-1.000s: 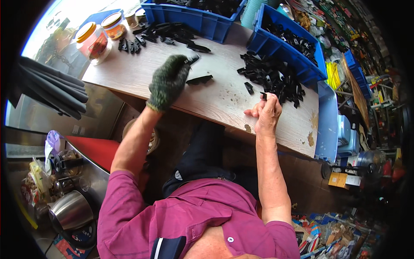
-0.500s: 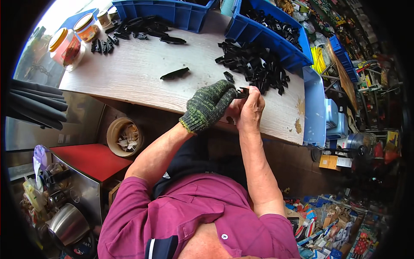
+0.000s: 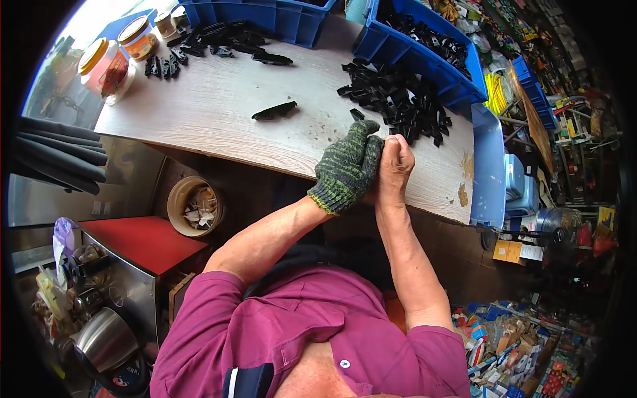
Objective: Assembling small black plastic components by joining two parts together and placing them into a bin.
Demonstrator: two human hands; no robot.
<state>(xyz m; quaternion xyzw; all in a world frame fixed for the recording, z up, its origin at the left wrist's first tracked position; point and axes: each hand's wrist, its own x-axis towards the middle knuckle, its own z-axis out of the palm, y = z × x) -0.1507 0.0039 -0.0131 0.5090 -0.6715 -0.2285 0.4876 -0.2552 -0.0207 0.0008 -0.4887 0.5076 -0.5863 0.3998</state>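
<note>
My left hand (image 3: 348,166), in a dark green knitted glove, is pressed against my bare right hand (image 3: 395,169) above the table's front edge. Both are closed, palms facing, thumbs and fingers forward. The black plastic piece seen between them a moment earlier is now hidden by the hands. Just beyond the glove's fingertips lies one small black piece (image 3: 357,115). A heap of black plastic pieces (image 3: 398,99) spreads ahead and to the right. One longer black part (image 3: 274,111) rests alone on the table (image 3: 219,99), with another long one (image 3: 272,59) farther back.
Two blue crates (image 3: 458,96) (image 3: 265,23) stand at the back; the right one holds black pieces. More black parts (image 3: 225,36) and lidded jars (image 3: 103,66) are at the far left. A pale blue bin (image 3: 488,162) borders the right edge. Below left are a bucket (image 3: 176,209) and red-topped cabinet (image 3: 142,242).
Both hands have closed together, hiding the black piece that showed between them. The gloved hand has shifted right and turned more upright; the view has shifted slightly.
</note>
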